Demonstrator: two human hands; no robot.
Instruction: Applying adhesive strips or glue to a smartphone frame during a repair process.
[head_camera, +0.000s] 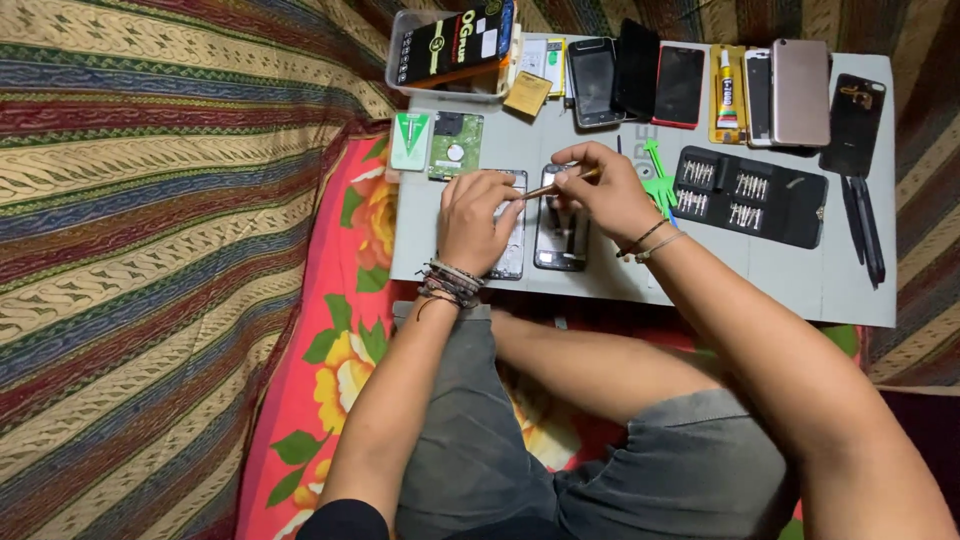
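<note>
While my left hand (478, 222) presses flat on the frame (508, 232), my right hand (608, 192) pinches the tool (552, 186), its shaft pointing left toward that frame; the phone (561, 232) lies just below.

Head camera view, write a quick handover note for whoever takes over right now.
Left hand: pressed flat on the phone frame on the grey mat.
Right hand: grips a thin tool, tip aimed at that frame.
Opened phone body lies just right of it.
Done: the phone lies in two parts.
Left: the bit case is open, the glue tube unused.
</note>
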